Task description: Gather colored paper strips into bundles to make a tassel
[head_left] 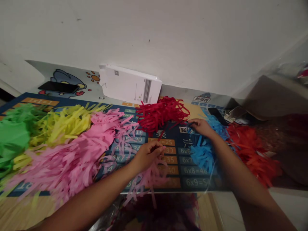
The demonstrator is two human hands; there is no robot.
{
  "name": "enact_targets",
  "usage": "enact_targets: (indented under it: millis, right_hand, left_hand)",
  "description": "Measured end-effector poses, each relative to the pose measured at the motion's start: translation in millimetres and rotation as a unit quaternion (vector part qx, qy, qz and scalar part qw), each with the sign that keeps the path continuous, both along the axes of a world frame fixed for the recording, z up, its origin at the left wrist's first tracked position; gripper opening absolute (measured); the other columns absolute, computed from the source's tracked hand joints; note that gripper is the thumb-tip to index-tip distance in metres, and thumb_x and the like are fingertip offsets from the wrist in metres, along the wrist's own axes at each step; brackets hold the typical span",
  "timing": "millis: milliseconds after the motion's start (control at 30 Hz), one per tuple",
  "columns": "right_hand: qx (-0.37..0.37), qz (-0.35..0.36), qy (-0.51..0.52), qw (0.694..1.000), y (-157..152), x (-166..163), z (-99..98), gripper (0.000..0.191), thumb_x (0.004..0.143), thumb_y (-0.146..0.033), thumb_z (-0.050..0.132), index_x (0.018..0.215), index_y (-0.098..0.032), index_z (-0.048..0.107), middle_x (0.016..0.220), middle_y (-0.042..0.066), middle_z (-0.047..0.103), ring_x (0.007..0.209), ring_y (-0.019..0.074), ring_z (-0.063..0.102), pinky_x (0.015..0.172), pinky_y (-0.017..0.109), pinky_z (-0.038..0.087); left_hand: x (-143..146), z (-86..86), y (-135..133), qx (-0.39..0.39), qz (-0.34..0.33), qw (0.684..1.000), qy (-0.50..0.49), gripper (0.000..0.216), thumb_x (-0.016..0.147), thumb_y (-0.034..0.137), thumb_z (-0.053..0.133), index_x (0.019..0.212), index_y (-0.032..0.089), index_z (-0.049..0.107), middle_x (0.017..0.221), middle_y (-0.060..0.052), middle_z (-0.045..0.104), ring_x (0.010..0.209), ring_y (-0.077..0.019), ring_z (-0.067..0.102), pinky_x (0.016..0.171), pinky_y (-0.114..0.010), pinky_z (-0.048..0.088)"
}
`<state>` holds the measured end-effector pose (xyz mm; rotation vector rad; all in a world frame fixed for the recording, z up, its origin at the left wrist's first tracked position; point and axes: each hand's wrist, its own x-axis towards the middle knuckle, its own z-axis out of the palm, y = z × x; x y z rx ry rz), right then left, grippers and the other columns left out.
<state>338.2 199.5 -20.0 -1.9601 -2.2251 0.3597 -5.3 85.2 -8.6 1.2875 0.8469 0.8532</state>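
Observation:
My left hand (149,154) is closed in a pinch over the middle of the mat, with a pale pink paper tassel (154,175) at its fingers and the fringe spread below. A thin red strip runs down close to these fingers from the red tassels (163,114). Further right, my right hand (201,127) has its thumb and fingertips together between the red tassels and the blue tassels (203,154). What its fingertips pinch is too small to make out. The right forearm hides part of the blue fringe.
Pink (81,154), yellow (64,123) and green tassels (18,131) lie leftward on the printed mat (192,173); orange-red tassels (252,150) lie right. A white box (130,84) leans on the wall. One dark phone (59,87) lies back left. Below the table edge are dark coloured scraps (158,213).

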Motion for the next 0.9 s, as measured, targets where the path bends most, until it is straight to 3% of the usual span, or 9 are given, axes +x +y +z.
enact_targets:
  millis: [133,300,500,633,767,900]
  right_hand:
    - [0.025,0.002,-0.021,0.999,-2.8,-7.2,-1.2,0.028,0.086,-0.025,0.061,0.109,-0.015,0.074,0.106,0.009,0.072,0.089,0.0181,0.064,0.081,0.026,0.047]
    - [0.052,-0.016,-0.049,0.997,-9.3,-22.1,3.0,0.026,0.093,-0.023,0.053,0.109,-0.018,0.073,0.114,0.009,0.069,0.104,0.0191,0.062,0.088,0.026,0.044]
    - [0.047,-0.023,-0.071,0.996,-9.7,-34.2,1.9,0.023,0.084,-0.016,0.061,0.101,-0.019,0.076,0.108,0.007,0.072,0.097,0.0191,0.065,0.082,0.024,0.044]
    - [0.09,-0.055,-0.053,0.993,-14.8,-31.2,13.8,0.029,0.086,-0.019,0.058,0.109,-0.021,0.075,0.099,0.007,0.075,0.087,0.0203,0.067,0.074,0.026,0.046]
    - [0.182,-0.06,-0.012,0.981,-41.6,-32.3,32.0,0.028,0.09,-0.025,0.054,0.107,-0.018,0.076,0.107,0.011,0.073,0.101,0.0268,0.065,0.085,0.035,0.049]
    - [0.252,-0.037,0.058,0.965,-71.3,-43.6,27.6,0.029,0.094,-0.031,0.052,0.107,-0.021,0.075,0.108,0.01,0.073,0.105,0.0263,0.064,0.09,0.038,0.05]
  left_hand:
    - [0.7,-3.8,0.4,-0.003,-0.008,1.0,-0.002,0.036,0.083,0.052,0.064,0.078,0.017,0.061,0.064,0.003,0.058,0.054,-0.0098,0.051,0.055,-0.023,0.041]
    - [-1.1,-6.3,3.8,0.042,0.011,0.999,0.012,0.032,0.085,0.049,0.062,0.083,0.017,0.064,0.063,0.004,0.055,0.054,-0.01,0.048,0.053,-0.022,0.037]
    - [-0.9,-7.1,8.2,0.112,0.023,0.993,0.039,0.029,0.085,0.045,0.063,0.08,0.017,0.067,0.071,0.0,0.062,0.067,-0.0129,0.056,0.064,-0.024,0.044]
    - [-0.1,-7.5,8.8,0.11,0.036,0.993,0.032,0.033,0.085,0.049,0.063,0.086,0.016,0.068,0.064,0.002,0.059,0.055,-0.0108,0.051,0.054,-0.022,0.041]
    - [-2.0,9.0,4.6,0.151,0.065,0.985,0.047,0.033,0.088,0.048,0.063,0.088,0.016,0.069,0.065,0.001,0.062,0.056,-0.0116,0.054,0.055,-0.023,0.042]
    - [-2.1,29.8,0.1,0.263,0.068,0.954,0.13,0.026,0.09,0.04,0.062,0.085,0.016,0.072,0.071,-0.001,0.065,0.064,-0.0126,0.057,0.06,-0.023,0.043]
